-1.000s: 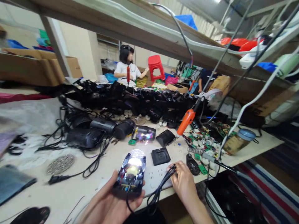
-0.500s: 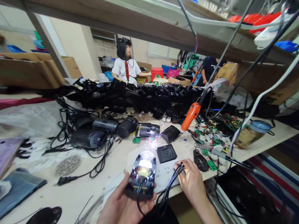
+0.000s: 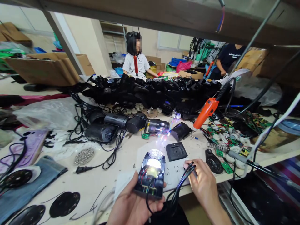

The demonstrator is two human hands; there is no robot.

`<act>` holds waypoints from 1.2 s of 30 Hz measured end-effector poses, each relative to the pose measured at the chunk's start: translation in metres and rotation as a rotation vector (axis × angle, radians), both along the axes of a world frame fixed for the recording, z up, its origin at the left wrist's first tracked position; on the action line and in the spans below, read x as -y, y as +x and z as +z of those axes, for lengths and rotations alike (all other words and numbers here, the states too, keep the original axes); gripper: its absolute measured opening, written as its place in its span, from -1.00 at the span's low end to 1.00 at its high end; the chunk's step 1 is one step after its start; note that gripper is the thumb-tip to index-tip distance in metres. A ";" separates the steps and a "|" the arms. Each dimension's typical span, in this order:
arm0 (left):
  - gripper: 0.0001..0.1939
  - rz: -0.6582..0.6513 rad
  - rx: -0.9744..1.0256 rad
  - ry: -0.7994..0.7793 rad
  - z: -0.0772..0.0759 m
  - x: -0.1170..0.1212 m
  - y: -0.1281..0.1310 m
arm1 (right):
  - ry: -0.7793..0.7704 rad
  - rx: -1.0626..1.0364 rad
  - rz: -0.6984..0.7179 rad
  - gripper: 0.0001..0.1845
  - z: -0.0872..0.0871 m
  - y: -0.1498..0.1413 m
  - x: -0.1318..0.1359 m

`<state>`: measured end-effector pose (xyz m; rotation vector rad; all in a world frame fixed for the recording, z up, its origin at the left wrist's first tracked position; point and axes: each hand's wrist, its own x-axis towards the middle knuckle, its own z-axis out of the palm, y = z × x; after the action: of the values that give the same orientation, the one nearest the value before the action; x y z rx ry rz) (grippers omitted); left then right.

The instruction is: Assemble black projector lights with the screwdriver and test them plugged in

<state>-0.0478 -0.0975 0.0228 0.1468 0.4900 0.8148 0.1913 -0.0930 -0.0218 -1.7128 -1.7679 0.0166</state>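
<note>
My left hand (image 3: 134, 200) is wrapped round an opened black light unit (image 3: 151, 175), palm up. Its inside shows red wires, a small board and a brightly glowing lamp at the far end. A black cable leaves the unit's near end. My right hand (image 3: 203, 181) is closed on a folded bundle of black power cord (image 3: 180, 184). Its fingertips are over a white power strip (image 3: 172, 172), partly hidden by the hand and cord; whether a plug sits in it I cannot tell. Just beyond lies a square black housing (image 3: 177, 151).
An orange electric screwdriver (image 3: 206, 112) hangs over the bench. Similar black units (image 3: 99, 132) and circuit boards (image 3: 225, 134) lie around. A soldering iron (image 3: 241, 157) is at the right, a dish of screws (image 3: 84, 156) at left. A person (image 3: 136, 61) sits across the bench.
My view has shifted, so the bench sits further left and the scene appears moved right. Both hands keep their holds on the light unit and the cord; the lamp stays lit.
</note>
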 end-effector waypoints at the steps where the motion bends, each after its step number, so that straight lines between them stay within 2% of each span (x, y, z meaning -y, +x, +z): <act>1: -0.52 0.001 -0.002 -0.001 0.000 0.000 0.000 | 0.003 0.000 0.001 -0.79 0.000 0.000 0.000; 13: -0.52 -0.066 -0.034 0.024 0.001 0.002 -0.002 | 0.007 0.023 -0.001 -0.80 -0.005 0.003 -0.001; 36: -0.55 -0.064 -0.036 0.032 -0.002 0.004 -0.003 | -0.003 0.004 0.012 -0.80 -0.004 0.002 0.000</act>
<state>-0.0506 -0.1013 0.0212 0.2060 0.5035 0.7591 0.1935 -0.0930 -0.0262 -1.7050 -1.7822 0.0211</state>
